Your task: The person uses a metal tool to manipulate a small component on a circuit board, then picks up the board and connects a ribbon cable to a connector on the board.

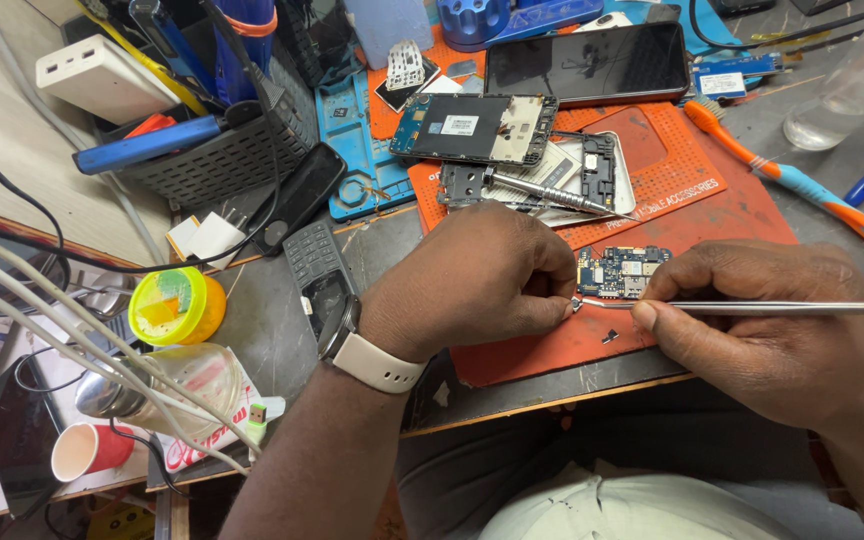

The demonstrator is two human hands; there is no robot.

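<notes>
My left hand (pixel 472 285), with a pale watch strap on the wrist, rests on the orange work mat (pixel 742 215) and pinches a tiny metal part (pixel 574 305) at its fingertips. My right hand (pixel 752 320) grips a pair of slim metal tweezers (pixel 752 308) whose tip touches that part. A small blue circuit board (pixel 620 270) lies on the mat just behind the two hands. Further back sit an opened phone frame (pixel 472 128) and a metal screwdriver (pixel 542 190).
A dark smartphone (pixel 592 62) lies at the back. An orange-and-blue toothbrush (pixel 802 185) and a clear bottle (pixel 852 85) are at the right. At the left are a keypad phone (pixel 314 270), a grey tool basket (pixel 222 150), a yellow tub (pixel 177 305) and white cables (pixel 72 320).
</notes>
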